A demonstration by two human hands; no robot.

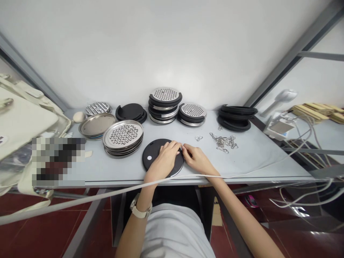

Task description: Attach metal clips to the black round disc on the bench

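A round black disc point(154, 147) with a white dot lies flat near the table's front edge, and a thin silvery rim shows at its lower right. Across its right half rests my left hand point(168, 157), fingers together and bent toward the disc's right edge. My right hand point(197, 158) is at that same edge, its thumb and forefinger pinched; what lies between them is too small to make out. Left of the disc stands a stack of metal grater plates point(123, 136). Small metal clips point(225, 141) lie in a loose pile to the right.
Along the wall stand a tall stack of graters with black rims point(164, 107), a shorter one point(192, 113), black rings point(235, 120), black discs point(130, 111) and plain metal plates point(97, 124). A white cable point(107, 195) crosses the table's front. A cream bag point(24, 118) is at left.
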